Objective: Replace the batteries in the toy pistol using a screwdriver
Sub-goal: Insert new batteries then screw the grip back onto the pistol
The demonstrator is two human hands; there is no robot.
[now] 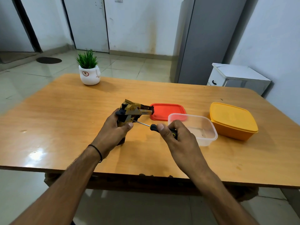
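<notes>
A gold and black toy pistol (pixel 132 111) is held above the middle of the wooden table (pixel 65 111), its barrel pointing right. My left hand (pixel 113 132) grips its handle from below, thumb against the side. My right hand (pixel 177 135) holds a screwdriver (pixel 152 127) with a black and yellow handle. The thin metal shaft runs left and its tip touches the pistol's grip just above my left thumb. Most of the screwdriver handle is hidden inside my fingers.
A red lid (pixel 167 111) lies flat behind the pistol. A clear plastic container (pixel 203 132) stands open right of my right hand. A closed yellow box (pixel 232 120) sits further right. A small potted plant (pixel 89 73) stands at the far left.
</notes>
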